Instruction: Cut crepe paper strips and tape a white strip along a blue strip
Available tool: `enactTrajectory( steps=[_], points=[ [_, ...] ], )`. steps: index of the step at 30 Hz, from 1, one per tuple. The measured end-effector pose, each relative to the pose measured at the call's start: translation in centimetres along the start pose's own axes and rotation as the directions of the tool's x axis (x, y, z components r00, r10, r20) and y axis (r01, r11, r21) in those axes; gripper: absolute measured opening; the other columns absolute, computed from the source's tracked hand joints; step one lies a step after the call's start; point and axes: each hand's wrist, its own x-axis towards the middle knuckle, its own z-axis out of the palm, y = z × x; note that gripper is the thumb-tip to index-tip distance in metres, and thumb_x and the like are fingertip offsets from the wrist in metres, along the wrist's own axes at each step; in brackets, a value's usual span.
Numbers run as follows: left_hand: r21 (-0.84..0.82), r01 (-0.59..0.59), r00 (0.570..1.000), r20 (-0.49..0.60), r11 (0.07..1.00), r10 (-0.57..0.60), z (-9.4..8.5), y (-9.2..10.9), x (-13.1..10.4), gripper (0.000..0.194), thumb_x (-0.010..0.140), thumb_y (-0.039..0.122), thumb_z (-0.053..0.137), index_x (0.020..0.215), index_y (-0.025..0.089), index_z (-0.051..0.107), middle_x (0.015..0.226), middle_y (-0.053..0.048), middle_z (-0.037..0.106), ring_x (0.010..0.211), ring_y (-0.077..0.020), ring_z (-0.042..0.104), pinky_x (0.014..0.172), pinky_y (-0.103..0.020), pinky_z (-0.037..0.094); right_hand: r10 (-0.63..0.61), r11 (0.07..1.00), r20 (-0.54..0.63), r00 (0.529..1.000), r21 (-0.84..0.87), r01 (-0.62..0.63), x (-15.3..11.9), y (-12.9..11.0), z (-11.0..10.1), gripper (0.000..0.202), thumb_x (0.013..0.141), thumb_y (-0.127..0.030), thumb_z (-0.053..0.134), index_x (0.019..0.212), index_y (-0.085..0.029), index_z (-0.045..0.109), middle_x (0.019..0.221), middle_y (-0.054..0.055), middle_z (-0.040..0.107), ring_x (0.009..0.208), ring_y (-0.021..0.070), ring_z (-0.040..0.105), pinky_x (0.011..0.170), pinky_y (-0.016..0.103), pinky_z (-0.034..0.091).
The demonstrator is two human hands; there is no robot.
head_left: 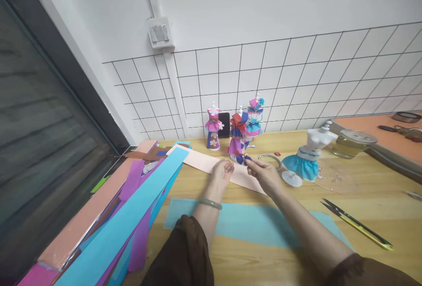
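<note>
My right hand (265, 177) pinches a small dark blue bow (243, 159) between thumb and fingertips, in front of the dressed mini mannequins. To its left, my left hand (223, 172) is turned palm up with loosely bent fingers, and no object shows in it. A jade-coloured bangle (211, 204) circles the left wrist. Beneath both hands lies a long pale pink strip (198, 161) of paper or fabric. A sheer light blue piece (244, 222) is spread on the table under my forearms. Close behind the bow stands a mini mannequin (238, 134) in a red, blue and magenta dress.
Two more dressed mannequins (213, 125) (255, 117) stand at the back. On the right are a white mannequin (319, 139) in a turquoise skirt, thread snips (359, 224), a tape roll (349, 143) and an orange surface (389, 141). Coloured strips (132, 215) pile up at left.
</note>
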Motion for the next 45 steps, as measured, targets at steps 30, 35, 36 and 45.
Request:
enactTrajectory(
  steps=[30, 35, 36, 45],
  points=[
    [-0.169, -0.062, 0.979, 0.182, 0.984, 0.093, 2.7, -2.7, 6.2, 0.018, 0.068, 0.019, 0.058, 0.085, 0.014, 0.06, 0.075, -0.007, 0.063, 0.061, -0.0145, 0.056, 0.057, -0.027, 0.041, -0.117, 0.991, -0.071, 0.991, -0.073, 0.112, 6.4, 0.8, 1.0, 0.032, 0.056, -0.036, 0.072, 0.079, -0.016, 0.063, 0.061, -0.002, 0.059, 0.049, 0.0068, 0.049, 0.052, 0.022, 0.042],
    [-0.185, -0.046, 0.976, 0.2, 0.982, 0.083, 2.9, -2.9, 6.5, 0.018, 0.067, 0.019, 0.059, 0.084, 0.014, 0.06, 0.078, -0.008, 0.063, 0.064, -0.0152, 0.057, 0.057, -0.027, 0.041, -0.121, 0.99, -0.076, 0.99, -0.082, 0.115, 6.3, 1.0, 1.0, 0.029, 0.057, -0.037, 0.071, 0.075, -0.016, 0.062, 0.062, -0.003, 0.058, 0.05, 0.0067, 0.049, 0.053, 0.023, 0.041],
    [-0.192, -0.04, 0.976, 0.204, 0.981, 0.08, 2.9, -2.9, 6.6, 0.018, 0.066, 0.018, 0.059, 0.084, 0.014, 0.06, 0.078, -0.008, 0.063, 0.064, -0.0152, 0.057, 0.057, -0.027, 0.041, -0.12, 0.99, -0.073, 0.99, -0.084, 0.114, 6.3, 1.0, 1.0, 0.028, 0.057, -0.037, 0.071, 0.074, -0.016, 0.062, 0.062, -0.003, 0.058, 0.05, 0.0066, 0.049, 0.053, 0.022, 0.041],
    [-0.254, -0.007, 0.965, 0.251, 0.967, 0.073, 2.7, -2.7, 6.9, 0.024, 0.063, 0.01, 0.058, 0.086, 0.016, 0.059, 0.085, -0.008, 0.064, 0.071, -0.017, 0.059, 0.06, -0.028, 0.041, -0.096, 0.992, -0.101, 0.99, -0.09, 0.087, 6.5, 0.7, 0.3, 0.028, 0.053, -0.034, 0.074, 0.072, -0.015, 0.064, 0.059, -0.004, 0.055, 0.047, 0.0044, 0.041, 0.045, 0.02, 0.033]
  ],
)
